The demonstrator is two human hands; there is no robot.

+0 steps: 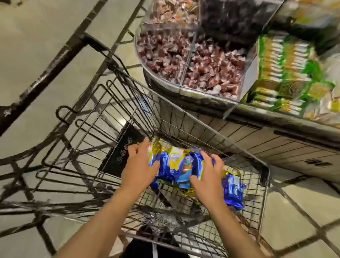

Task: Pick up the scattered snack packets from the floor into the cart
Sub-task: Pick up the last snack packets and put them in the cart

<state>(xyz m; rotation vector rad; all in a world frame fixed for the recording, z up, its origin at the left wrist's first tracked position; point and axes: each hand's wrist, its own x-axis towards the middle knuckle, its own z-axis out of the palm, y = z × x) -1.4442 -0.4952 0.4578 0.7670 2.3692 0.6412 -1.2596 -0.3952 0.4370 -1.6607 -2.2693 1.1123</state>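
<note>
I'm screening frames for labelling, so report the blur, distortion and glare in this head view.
Head view: wide-angle bending curves the floor tile lines and the cart wires; motion blur smears the candy bins and green packets at upper right and the floor at left; the hands, left and right, and the blue snack packets are sharper; foil glints, no heavy glare.

one cart [185, 117]; two hands; four sweet bins; packets uncountable

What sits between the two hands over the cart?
In the head view, a bunch of blue and yellow snack packets fills the gap between the left hand and right hand, pressed from both sides above the cart.
</note>
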